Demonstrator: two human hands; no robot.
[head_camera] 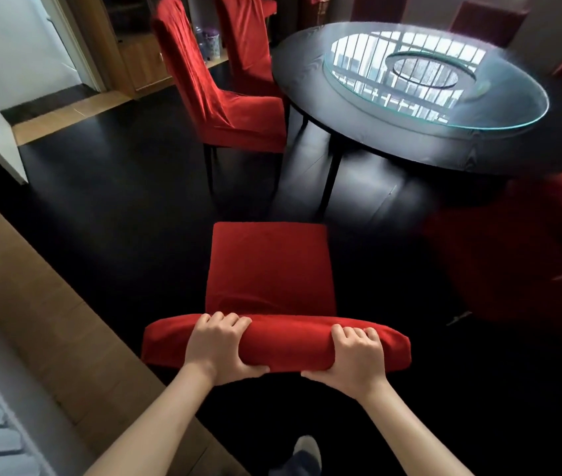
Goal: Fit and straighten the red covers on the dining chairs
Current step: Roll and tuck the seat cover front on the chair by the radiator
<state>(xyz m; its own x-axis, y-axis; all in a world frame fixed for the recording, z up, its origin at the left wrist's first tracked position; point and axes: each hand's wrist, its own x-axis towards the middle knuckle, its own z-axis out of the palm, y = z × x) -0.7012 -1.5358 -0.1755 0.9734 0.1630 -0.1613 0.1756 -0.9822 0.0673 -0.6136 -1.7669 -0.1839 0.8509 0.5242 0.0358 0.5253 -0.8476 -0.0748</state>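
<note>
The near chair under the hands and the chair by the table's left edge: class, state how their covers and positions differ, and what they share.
The near chair has a smooth cover; the far chair shows creased folds down its back. Left hand and right hand grip the near chair's top; nobody touches the far chair, which stands against the round table. Both wear red.

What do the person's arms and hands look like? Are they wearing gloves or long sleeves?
No gloves and no long sleeves. The left hand and the right hand are both bare, and so are the two forearms all the way down to the bottom edge of the picture. No watch, bracelet or ring shows on the wrists or fingers. The fingernails look short and plain.
</note>
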